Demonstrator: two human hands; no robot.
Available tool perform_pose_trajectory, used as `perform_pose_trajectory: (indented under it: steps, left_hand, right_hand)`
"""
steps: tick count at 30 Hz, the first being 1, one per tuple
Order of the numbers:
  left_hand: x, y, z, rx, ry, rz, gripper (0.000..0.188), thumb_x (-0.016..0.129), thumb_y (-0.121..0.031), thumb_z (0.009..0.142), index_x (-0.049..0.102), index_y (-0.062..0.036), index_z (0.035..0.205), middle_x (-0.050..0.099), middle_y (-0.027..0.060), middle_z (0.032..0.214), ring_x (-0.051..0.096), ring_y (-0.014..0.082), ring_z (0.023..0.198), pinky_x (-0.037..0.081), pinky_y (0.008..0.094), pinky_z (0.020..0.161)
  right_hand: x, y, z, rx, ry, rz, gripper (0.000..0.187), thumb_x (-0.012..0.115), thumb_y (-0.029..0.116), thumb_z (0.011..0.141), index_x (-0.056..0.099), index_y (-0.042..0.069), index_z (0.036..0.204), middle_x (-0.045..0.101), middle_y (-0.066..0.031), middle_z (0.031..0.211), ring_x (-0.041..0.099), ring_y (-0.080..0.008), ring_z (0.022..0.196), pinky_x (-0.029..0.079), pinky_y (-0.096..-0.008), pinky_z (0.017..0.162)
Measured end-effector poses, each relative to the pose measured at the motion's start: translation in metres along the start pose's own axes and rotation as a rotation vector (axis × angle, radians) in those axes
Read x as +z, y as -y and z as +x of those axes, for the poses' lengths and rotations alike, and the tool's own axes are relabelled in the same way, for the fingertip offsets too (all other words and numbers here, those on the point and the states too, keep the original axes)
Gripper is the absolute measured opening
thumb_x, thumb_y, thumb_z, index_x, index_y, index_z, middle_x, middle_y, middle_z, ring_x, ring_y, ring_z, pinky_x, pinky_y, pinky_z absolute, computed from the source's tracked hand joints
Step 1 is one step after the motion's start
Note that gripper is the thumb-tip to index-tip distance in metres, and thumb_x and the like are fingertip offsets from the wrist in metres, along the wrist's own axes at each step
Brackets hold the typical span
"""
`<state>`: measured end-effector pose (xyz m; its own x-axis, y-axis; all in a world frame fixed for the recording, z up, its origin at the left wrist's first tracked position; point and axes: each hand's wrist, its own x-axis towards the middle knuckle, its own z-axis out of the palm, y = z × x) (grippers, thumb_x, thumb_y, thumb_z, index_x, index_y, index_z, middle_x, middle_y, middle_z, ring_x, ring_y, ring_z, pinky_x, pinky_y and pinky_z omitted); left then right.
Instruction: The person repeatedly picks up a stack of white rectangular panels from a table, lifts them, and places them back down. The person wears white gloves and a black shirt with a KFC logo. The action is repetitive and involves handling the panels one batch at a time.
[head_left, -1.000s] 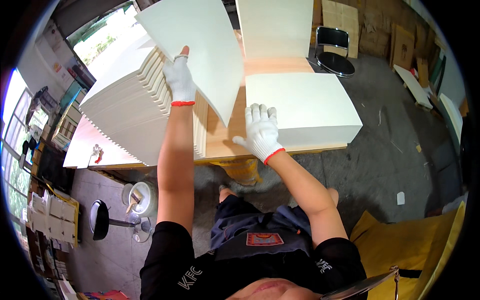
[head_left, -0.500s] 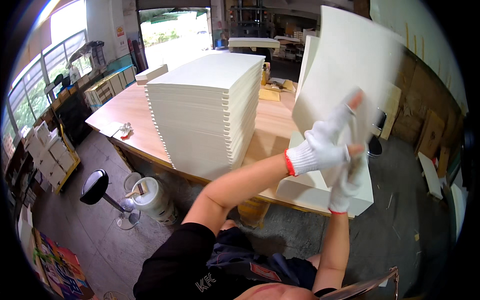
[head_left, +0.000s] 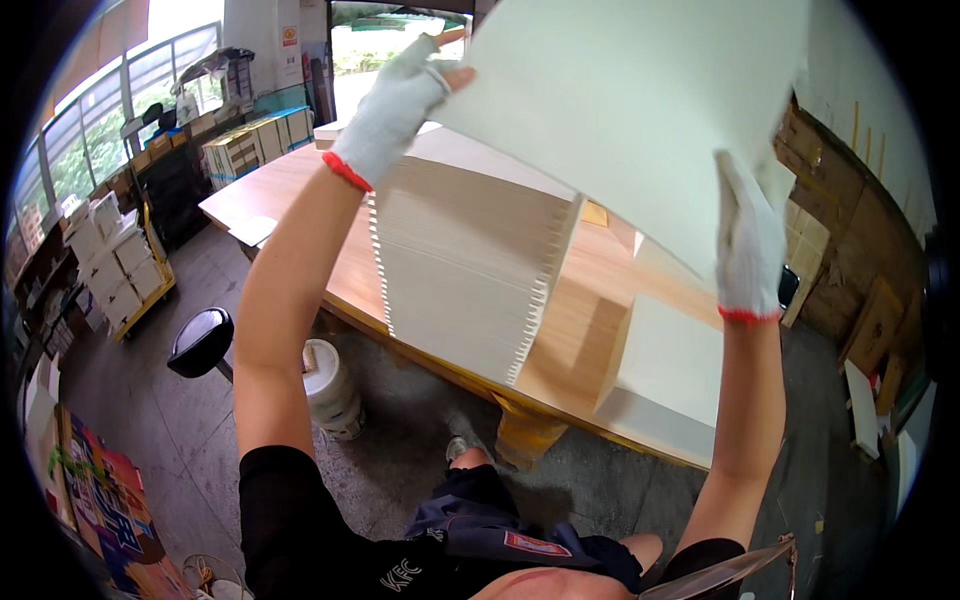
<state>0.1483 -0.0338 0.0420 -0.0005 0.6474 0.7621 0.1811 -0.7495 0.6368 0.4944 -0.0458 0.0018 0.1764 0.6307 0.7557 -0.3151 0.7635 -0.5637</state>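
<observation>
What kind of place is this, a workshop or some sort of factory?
Probably a paper or printing workshop: a tall stack of white sheets on a long wooden table, and stacked boxes near the windows.

Both hands wear white knitted work gloves with a thin red band at the cuff; the glove on the left hand (head_left: 400,105) leaves the fingertips bare, and the right hand (head_left: 748,240) is covered to the wrist. The forearms are bare up to short black sleeves. The black shirt carries small white lettering on the chest. Dark shorts bear a red patch near the waist.
</observation>
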Motion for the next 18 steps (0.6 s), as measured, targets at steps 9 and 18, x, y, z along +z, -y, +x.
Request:
perform_pose_trajectory:
  steps: [9,18]
  left_hand:
    - [-0.082,0.042,0.047,-0.471,0.13,0.929,0.032,0.062,-0.02,0.098,0.065,-0.011,0.129,0.07,0.0098,0.097,0.066,0.0121,0.081,0.054,0.0271,0.069]
    - [-0.121,0.063,0.01,-0.483,0.371,0.83,0.037,0.068,-0.04,0.091,0.074,-0.0124,0.114,0.073,0.0121,0.106,0.065,0.0233,0.102,0.049,0.0351,0.09]
  right_hand:
    - [0.076,-0.108,0.091,0.487,0.412,-0.749,0.044,0.081,0.042,0.081,0.07,0.002,0.095,0.068,-0.005,0.085,0.058,-0.0142,0.081,0.047,-0.0308,0.073]
    - [0.088,-0.048,0.032,0.154,0.742,-1.184,0.058,0.067,0.061,0.084,0.074,0.009,0.108,0.073,-0.0122,0.094,0.068,-0.0218,0.086,0.051,-0.0347,0.081]
